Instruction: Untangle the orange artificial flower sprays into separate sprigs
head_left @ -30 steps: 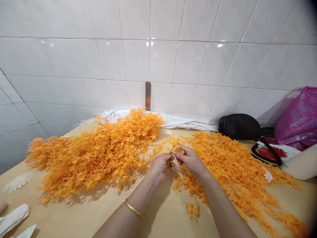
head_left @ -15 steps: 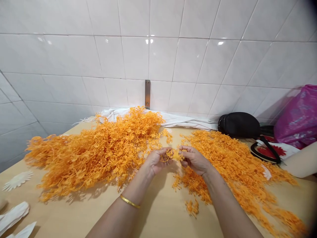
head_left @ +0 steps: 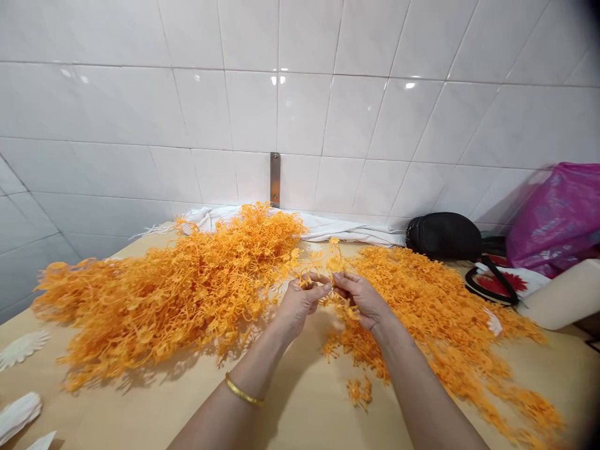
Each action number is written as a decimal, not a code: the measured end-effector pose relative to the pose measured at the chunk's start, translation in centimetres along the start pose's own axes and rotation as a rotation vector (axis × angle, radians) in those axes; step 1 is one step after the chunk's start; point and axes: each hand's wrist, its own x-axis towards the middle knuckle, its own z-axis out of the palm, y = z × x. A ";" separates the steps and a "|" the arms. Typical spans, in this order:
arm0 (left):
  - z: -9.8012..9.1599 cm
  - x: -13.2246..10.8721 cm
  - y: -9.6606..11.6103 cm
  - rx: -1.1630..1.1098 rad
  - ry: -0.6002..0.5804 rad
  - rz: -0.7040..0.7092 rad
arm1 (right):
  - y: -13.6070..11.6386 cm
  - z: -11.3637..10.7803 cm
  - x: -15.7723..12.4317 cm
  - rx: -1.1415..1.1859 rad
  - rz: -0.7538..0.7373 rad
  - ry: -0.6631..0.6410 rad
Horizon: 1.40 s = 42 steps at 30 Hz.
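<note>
Over the middle of the table my left hand (head_left: 299, 304) and my right hand (head_left: 364, 299) meet, their fingertips almost touching. Thumb and fingers of each pinch a thin orange plastic flower sprig (head_left: 334, 255); part of it stands up above the fingers and part hangs by the right palm. Exactly where the stems pass between the fingertips is hidden. Beyond my left hand lies a tall tangled heap of orange flower sprigs (head_left: 187, 294). A flatter heap of small orange flower pieces (head_left: 422, 300) spreads behind and beneath my right hand. One loose orange piece (head_left: 359, 393) lies nearer me.
White cloth (head_left: 356, 232) runs along the tiled wall (head_left: 300, 112). At the back right are a black pouch (head_left: 443, 234), a purple plastic bag (head_left: 555, 212) and a pale roll (head_left: 560, 294). White petal-shaped pieces (head_left: 22, 349) lie on the table's left side.
My hands have come closer together. The sprig, earlier stretched between them, now has one end sticking up and more hanging by my right hand. The view has turned slightly right.
</note>
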 end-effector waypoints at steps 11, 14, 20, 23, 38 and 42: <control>0.8 -0.4 -0.1 0.102 -0.025 0.043 | 0.3 1.8 0.1 0.083 -0.129 0.239; 0.9 -0.6 0.1 -0.110 -0.030 -0.092 | 0.3 0.9 0.4 0.085 -0.148 0.386; 1.2 -0.6 0.4 -0.310 -0.035 -0.096 | -1.3 -4.1 0.2 0.043 -0.221 0.714; 0.8 -0.1 0.2 -0.348 0.103 -0.122 | -1.8 -5.2 0.0 -0.012 -0.242 0.715; -0.5 0.8 0.1 -0.265 0.195 -0.032 | -3.2 -0.8 -1.9 -0.579 -0.097 0.177; -0.2 0.8 0.1 -0.371 0.229 -0.065 | -1.6 2.2 -1.8 -0.288 -0.024 -0.046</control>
